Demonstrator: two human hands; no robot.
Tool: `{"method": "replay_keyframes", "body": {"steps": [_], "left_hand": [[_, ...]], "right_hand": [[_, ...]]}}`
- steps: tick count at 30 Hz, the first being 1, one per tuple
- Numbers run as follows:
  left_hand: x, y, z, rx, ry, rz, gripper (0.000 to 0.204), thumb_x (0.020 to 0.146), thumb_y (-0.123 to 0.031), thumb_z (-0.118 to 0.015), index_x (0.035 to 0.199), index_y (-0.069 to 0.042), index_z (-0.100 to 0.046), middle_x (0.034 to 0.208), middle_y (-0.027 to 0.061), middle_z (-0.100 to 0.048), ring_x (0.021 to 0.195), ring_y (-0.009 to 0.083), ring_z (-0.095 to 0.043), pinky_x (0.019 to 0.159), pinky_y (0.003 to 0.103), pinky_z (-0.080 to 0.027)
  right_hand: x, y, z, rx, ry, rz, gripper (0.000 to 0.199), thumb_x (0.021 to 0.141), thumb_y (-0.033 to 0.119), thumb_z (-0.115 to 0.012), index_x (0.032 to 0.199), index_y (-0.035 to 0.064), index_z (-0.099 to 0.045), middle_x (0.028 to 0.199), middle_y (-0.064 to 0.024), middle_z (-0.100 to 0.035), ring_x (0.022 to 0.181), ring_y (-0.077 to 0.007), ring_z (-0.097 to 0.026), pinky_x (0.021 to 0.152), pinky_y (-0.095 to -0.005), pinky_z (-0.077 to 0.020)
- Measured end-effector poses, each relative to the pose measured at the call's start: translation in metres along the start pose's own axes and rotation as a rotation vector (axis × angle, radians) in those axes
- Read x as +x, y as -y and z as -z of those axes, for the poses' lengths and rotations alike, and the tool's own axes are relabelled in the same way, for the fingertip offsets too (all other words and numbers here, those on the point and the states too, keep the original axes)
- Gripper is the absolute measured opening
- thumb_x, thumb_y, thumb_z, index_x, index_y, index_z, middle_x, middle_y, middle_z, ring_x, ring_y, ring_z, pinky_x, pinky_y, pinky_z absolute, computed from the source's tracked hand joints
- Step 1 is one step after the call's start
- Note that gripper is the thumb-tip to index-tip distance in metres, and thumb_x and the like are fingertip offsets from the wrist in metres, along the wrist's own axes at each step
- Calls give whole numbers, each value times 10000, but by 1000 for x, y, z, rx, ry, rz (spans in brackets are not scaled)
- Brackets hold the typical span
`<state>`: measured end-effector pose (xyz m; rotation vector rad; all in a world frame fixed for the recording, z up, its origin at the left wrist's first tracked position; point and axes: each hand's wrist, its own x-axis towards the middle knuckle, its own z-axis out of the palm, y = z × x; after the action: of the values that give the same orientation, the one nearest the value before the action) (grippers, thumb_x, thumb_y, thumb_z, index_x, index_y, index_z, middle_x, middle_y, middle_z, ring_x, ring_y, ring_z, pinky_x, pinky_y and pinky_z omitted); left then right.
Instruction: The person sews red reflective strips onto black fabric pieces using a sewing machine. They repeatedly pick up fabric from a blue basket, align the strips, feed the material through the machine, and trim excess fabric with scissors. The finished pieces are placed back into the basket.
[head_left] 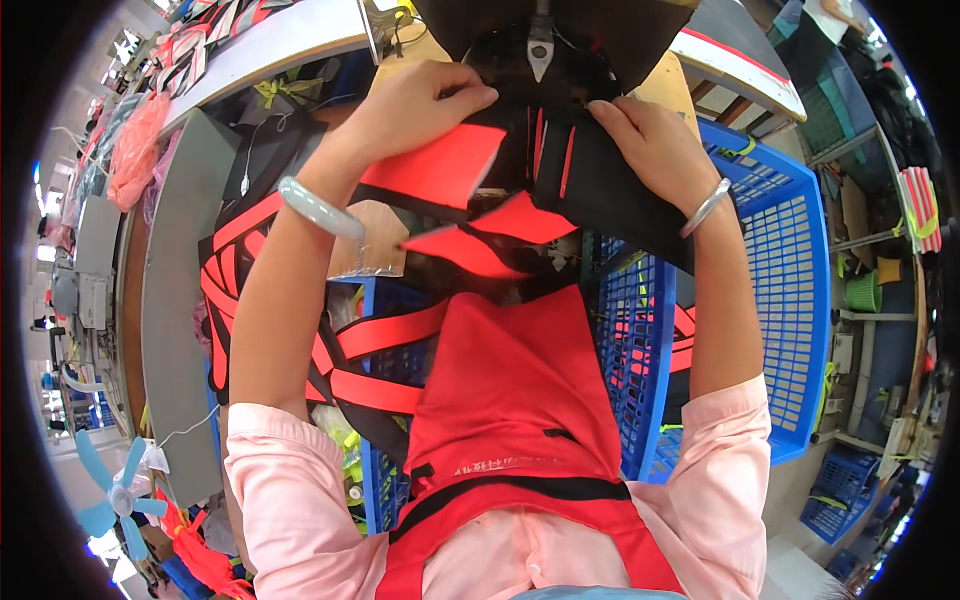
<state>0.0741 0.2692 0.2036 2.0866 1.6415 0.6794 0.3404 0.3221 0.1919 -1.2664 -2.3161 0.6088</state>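
My left hand (415, 105) is closed, thumb and fingers pinched at the top edge of a black and coral-red fabric piece (440, 170). My right hand (650, 140) grips a black fabric piece (610, 185) by its upper edge, thumb on top; its fingertips are partly hidden. Between the hands, narrow coral strips show against black cloth. Loose coral flaps (525, 220) hang below, some of them blurred. Just beyond my hands is the dark head of what looks like a sewing machine, with a pointed metal part (540, 55) above the cloth.
Blue plastic baskets (790, 270) stand at my right and under the work. Coral and black straps (375, 390) drape at my left beside a grey panel (180, 300). A red apron (510, 390) covers my lap. A blue fan (120, 497) is at lower left.
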Motion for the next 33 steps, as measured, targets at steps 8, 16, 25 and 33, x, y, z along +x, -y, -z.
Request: {"method": "replay_keyframes", "body": {"steps": [8,16,25,33], "left_hand": [[24,-4,13,-61,107,157,339,952,-302,-584,1054,13,-658,859,11,-641,812,77,-554,793,229,-451],[26,4,20,-108,102,170,354,949,-317,-584,1106,-9,-663,985,34,-678,912,91,-593,864,236,-457],[14,7,35,-63,-12,236,373,955,-305,-588,1130,20,-641,985,24,-648,922,93,-568,855,238,-443],[-53,-16,16,-182,88,164,282,946,-236,-624,996,41,-639,876,-10,-626,839,57,-530,780,229,-430]], "right_hand": [[16,-5,0,44,2,-6,443,968,375,-501,900,-27,-675,850,-270,-644,872,-453,-608,794,-471,-480],[15,0,3,3,-95,55,430,958,375,-510,895,-15,-679,852,-259,-652,857,-446,-615,782,-477,-486],[3,-8,35,-14,-169,12,394,955,349,-516,879,-3,-675,832,-251,-642,816,-441,-610,726,-473,-482],[-157,-74,38,-317,167,-114,413,959,344,-519,720,23,-622,721,-205,-611,705,-411,-592,619,-483,-448]]}}
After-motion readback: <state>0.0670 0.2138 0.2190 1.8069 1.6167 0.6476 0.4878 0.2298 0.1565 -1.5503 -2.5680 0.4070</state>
